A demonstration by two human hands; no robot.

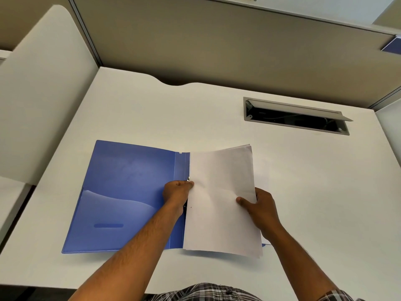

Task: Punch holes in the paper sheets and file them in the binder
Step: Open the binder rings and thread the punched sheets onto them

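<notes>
A blue binder (128,192) lies open on the white desk, its left cover flat with a clear inner pocket. A stack of white paper sheets (221,192) covers its right half. My left hand (176,191) pinches the sheets' left edge at the spine, where a small metal clip part (188,178) shows. My right hand (261,210) grips the stack's right edge, thumb on top and fingers beneath. The right cover is hidden under the sheets. No hole punch is in view.
The white desk (303,192) extends right and back. A grey cable hatch (297,116) stands open at the back right. Beige partition walls (217,51) close the back, and a white divider panel (43,94) stands at the left.
</notes>
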